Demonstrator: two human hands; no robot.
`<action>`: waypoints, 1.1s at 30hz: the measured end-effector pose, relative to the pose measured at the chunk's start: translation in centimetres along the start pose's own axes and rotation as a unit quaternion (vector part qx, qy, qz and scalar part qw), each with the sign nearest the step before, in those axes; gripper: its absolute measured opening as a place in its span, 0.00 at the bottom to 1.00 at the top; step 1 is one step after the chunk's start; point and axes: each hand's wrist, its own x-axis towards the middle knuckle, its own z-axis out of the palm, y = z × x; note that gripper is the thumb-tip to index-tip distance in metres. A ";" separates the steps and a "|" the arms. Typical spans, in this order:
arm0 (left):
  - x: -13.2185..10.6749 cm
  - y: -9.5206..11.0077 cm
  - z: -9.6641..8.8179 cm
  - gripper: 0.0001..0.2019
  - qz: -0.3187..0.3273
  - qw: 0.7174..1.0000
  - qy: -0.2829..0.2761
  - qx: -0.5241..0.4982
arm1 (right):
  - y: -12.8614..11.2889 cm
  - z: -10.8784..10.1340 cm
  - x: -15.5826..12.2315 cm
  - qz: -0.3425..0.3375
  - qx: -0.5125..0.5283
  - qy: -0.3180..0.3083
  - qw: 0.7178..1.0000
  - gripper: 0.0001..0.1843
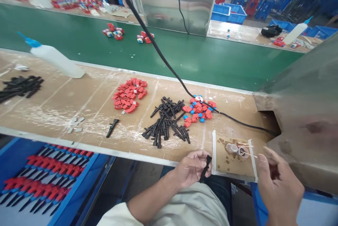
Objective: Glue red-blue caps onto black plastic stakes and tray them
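Observation:
My left hand (194, 168) pinches a small black plastic piece, long and narrow with a blocky end (206, 168), at the table's front edge. On a cardboard pad (235, 166) with white taped edges stand two small clear cups (231, 148), one with dark liquid. A thin swab stick (249, 154) leans out of the dark cup towards my right hand (280, 180). The thumb and forefinger of that hand are slightly apart, just beside the stick's end, and seem to hold nothing. Loose black pieces (165, 120) lie heaped in front of my left hand.
Red-and-blue parts (198, 110) and red parts (129, 94) lie in piles. A black cable (163, 58) crosses the table. A glue bottle (56, 58) stands left; a blue bin (97, 169) holds assembled pieces. A metal panel (308, 113) bounds the right; a green belt (211, 60) runs behind.

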 end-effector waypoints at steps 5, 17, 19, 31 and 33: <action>-0.6 1.9 -0.7 0.17 0.062 0.997 -0.005 -0.036 | -5.2 6.6 3.2 -0.105 0.040 -0.132 0.985 0.12; -0.3 2.5 -1.4 0.17 0.044 0.996 0.011 -0.074 | -7.7 13.3 6.0 0.071 0.100 -0.111 0.986 0.12; -0.4 2.6 -1.3 0.17 0.042 0.996 0.008 -0.076 | -7.2 11.6 5.1 0.106 0.140 -0.102 0.979 0.15; -0.9 2.7 -1.5 0.18 0.049 0.997 0.031 -0.050 | -5.8 3.9 -1.2 0.430 0.664 -0.335 0.513 0.13; -1.1 2.8 -1.6 0.19 0.049 0.997 0.038 -0.049 | -5.8 4.0 -1.6 0.431 0.666 -0.342 0.504 0.13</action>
